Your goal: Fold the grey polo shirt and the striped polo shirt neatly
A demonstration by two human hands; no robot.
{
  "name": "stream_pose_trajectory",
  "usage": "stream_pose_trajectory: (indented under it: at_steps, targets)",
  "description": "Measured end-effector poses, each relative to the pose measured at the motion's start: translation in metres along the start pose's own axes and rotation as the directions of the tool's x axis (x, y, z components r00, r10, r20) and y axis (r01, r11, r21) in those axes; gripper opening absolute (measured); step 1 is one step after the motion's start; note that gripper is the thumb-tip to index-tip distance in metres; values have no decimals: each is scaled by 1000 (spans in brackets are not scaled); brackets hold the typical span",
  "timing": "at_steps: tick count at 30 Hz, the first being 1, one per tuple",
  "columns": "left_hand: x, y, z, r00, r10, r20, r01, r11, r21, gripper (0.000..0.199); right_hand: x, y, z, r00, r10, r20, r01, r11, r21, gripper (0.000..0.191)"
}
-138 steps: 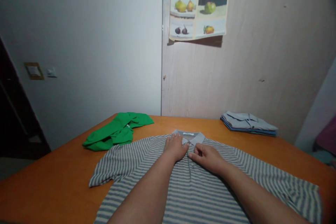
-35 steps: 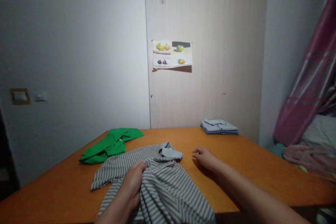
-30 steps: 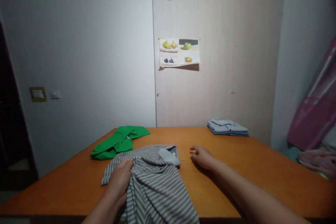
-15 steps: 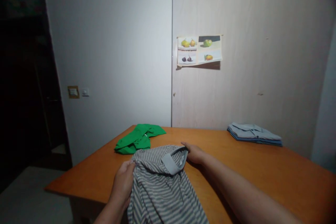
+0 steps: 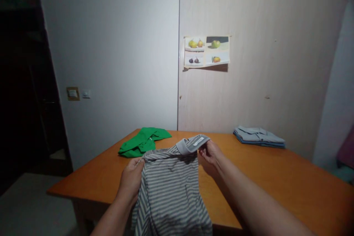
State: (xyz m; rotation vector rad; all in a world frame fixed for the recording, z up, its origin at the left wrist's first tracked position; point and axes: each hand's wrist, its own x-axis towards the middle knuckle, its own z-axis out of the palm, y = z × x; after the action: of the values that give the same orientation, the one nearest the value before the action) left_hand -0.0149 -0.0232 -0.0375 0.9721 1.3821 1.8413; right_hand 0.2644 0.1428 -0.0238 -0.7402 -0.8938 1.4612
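Note:
A grey and white striped shirt [image 5: 173,188] with a plain grey collar hangs between my hands, its lower part reaching past the near table edge and out of the picture. My left hand [image 5: 132,177] is closed on the cloth at the shirt's left shoulder. At the collar's right end, my right hand [image 5: 211,153] pinches the fabric, fingers curled beneath it. A pale label shows inside the collar. Just behind the shirt, a crumpled green garment [image 5: 142,143] lies on the table, touched by neither hand.
The orange-brown wooden table [image 5: 254,177] stretches to the wall. A neat stack of folded shirts [image 5: 258,136], light grey over blue, lies at its far right. A fruit picture sheet [image 5: 207,51] is fixed on the wall panel. Something pink [image 5: 347,149] shows at the right edge.
My right hand has gone from lying beside the collar to gripping and lifting it. The collar is raised and the shirt's front hangs flatter. My left hand keeps its hold.

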Motion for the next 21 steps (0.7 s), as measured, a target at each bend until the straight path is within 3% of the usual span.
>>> stream_pose_trajectory:
  at_steps: [5, 9, 14, 18, 21]
  targets:
    - [-2, 41, 31, 994, 100, 48, -98, 994, -42, 45, -27, -56, -3, 982, -183, -43, 187, 973, 138, 18]
    - [-5, 75, 52, 968, 244, 53, -245, 970, -3, 43, -57, -98, -5, 891, -442, -100, 453, 874, 174, 27]
    - [-7, 116, 72, 903, 428, 25, -426, 888, 172, 36, -93, -146, -12, 668, -724, -170, 735, 678, -1, 27]
    - [-5, 154, 88, 797, 604, -11, -560, 745, 362, 31, -122, -185, -18, 423, -895, -142, 868, 445, -221, 28]
    - [-6, 187, 98, 700, 713, -43, -606, 625, 492, 27, -144, -213, -23, 256, -966, -20, 887, 243, -393, 29]
